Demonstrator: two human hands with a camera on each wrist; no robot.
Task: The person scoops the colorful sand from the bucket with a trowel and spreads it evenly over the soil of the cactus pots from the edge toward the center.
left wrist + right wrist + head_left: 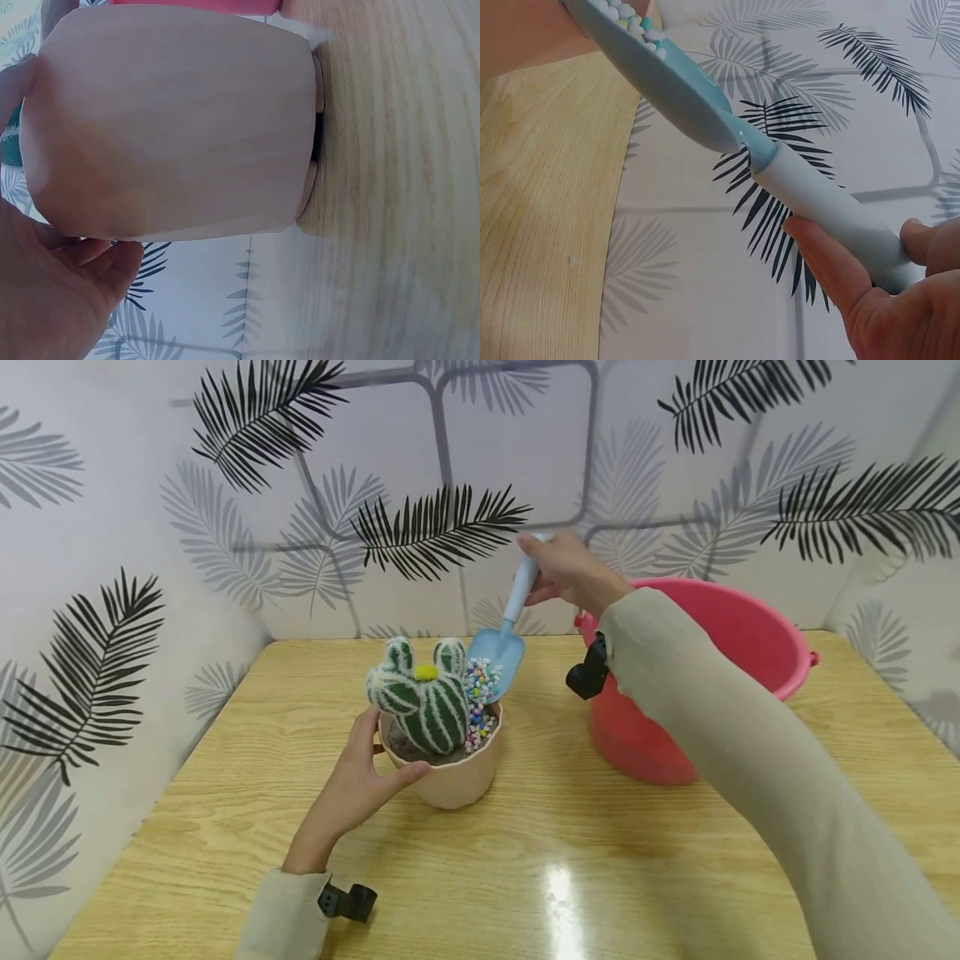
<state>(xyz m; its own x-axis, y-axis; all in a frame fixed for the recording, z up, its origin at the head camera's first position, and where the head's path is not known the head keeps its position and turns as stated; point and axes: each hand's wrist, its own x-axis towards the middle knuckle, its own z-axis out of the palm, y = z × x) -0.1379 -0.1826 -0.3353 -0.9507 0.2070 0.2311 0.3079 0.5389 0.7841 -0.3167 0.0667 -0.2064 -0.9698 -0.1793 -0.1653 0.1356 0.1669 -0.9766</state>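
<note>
My left hand (358,787) grips a beige flower pot (456,783) from its left side, thumb at the near rim. In the pot stands a fuzzy green and white toy cactus (435,718) with a yellow flower, set in grey-brown soil. With my right hand (572,570) I hold a light blue trowel (510,647) by its pale handle (832,210). Its blade tilts down over the pot's right rim, carrying colourful small pebbles (483,675). More pebbles lie on the soil right of the cactus. In the left wrist view the pot's side (180,127) fills most of the picture.
A large pink-red bucket (641,747) stands to the right of the pot, partly behind my right forearm. The wooden table (480,877) meets a leaf-patterned wall (517,443) at the back and left. One small pale speck (571,259) lies on the tabletop.
</note>
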